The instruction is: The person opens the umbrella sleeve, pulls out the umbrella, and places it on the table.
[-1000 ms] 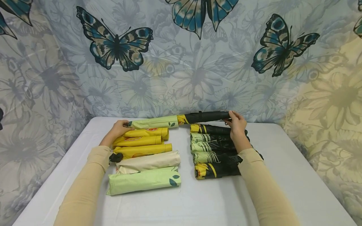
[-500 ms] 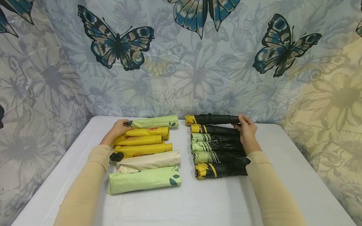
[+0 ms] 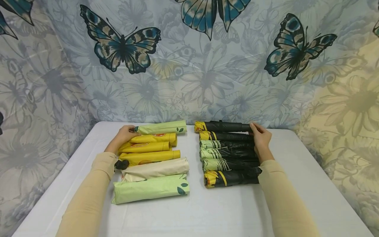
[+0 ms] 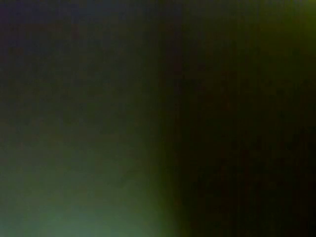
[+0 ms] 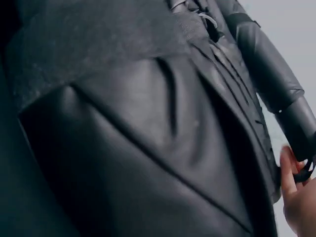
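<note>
A white table [image 3: 207,214] stands against a butterfly-print backdrop [image 3: 189,59], and two rows of folded umbrellas lie on it; toward the left edge runs the row of sleeves, from the near side a pale green sleeve [image 3: 150,190], a cream one [image 3: 155,169], then three yellow ones [image 3: 148,148] stacked toward the back edge; at the far end of that row lies the light green sleeve [image 3: 162,127], close to the table's back edge; the left hand [image 3: 122,136] curls its fingers around that sleeve's left end and grips it; the left wrist view is dark and blurred, so it shows nothing of the grip; just right of the table's middle, with a bare strip between, lies the row of black umbrellas [image 3: 229,158], their yellow and green printed ends turned toward the sleeves; the rearmost of them, the black umbrella [image 3: 222,126], rests near the back edge, in line with the light green sleeve but apart from it; the right hand [image 3: 261,140] holds its right end, the handle, with fingertips curled over it; the right wrist view shows black fabric folds close up and fingertips [image 5: 291,170] at the handle.
</note>
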Demonstrator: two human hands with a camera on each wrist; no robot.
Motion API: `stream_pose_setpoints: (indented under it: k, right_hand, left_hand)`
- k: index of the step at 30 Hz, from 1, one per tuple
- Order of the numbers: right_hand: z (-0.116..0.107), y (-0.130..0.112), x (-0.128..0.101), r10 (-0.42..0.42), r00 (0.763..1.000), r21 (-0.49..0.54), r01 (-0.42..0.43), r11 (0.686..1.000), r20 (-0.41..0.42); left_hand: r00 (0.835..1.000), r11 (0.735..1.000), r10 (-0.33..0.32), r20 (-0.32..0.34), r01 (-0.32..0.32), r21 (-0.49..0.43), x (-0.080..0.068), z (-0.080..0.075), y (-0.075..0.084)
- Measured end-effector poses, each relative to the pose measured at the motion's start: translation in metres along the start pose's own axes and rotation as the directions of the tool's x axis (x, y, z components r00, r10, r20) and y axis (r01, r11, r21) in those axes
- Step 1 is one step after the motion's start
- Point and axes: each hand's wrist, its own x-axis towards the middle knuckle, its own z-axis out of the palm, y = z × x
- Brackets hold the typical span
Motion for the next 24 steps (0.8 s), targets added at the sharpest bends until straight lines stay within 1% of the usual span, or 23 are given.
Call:
stream_pose_setpoints:
  k: [2, 4, 6, 9, 12, 17, 21, 24]
  right_hand:
    - [0.000, 0.002, 0.000, -0.037, 0.999, -0.088, 0.035, 0.995, -0.025]
    - [0.001, 0.004, 0.001, -0.072, 0.997, -0.146, 0.070, 0.987, -0.011]
    - [0.000, 0.005, 0.001, -0.090, 0.996, -0.179, 0.091, 0.980, 0.017]
    - [-0.003, 0.007, 0.002, -0.083, 0.994, -0.228, 0.097, 0.969, 0.070]
    - [-0.006, 0.011, 0.004, -0.065, 0.990, -0.295, 0.099, 0.950, 0.123]
    - [-0.008, 0.015, 0.006, -0.017, 0.974, -0.395, 0.107, 0.912, 0.225]
    - [-0.009, 0.016, 0.006, 0.012, 0.965, -0.455, 0.112, 0.883, 0.262]
    - [-0.009, 0.015, 0.007, 0.003, 0.961, -0.469, 0.132, 0.873, 0.277]
  left_hand:
    - [1.000, 1.000, 0.000, -0.001, 0.000, -0.006, 0.000, 0.000, 0.000]
    - [1.000, 1.000, 0.001, -0.002, -0.001, -0.009, 0.000, 0.001, 0.001]
    - [1.000, 1.000, 0.003, -0.001, -0.003, -0.011, 0.000, 0.001, 0.001]
    - [1.000, 1.000, 0.003, 0.000, -0.003, -0.013, 0.000, 0.001, 0.001]
    - [1.000, 1.000, 0.003, 0.003, -0.003, -0.018, 0.000, 0.001, 0.000]
    - [1.000, 1.000, 0.003, 0.003, -0.003, -0.015, 0.001, 0.001, -0.002]
    - [1.000, 1.000, 0.010, -0.003, -0.010, -0.019, 0.001, 0.001, -0.004]
    - [1.000, 1.000, 0.010, -0.008, -0.010, -0.021, 0.001, 0.001, -0.005]
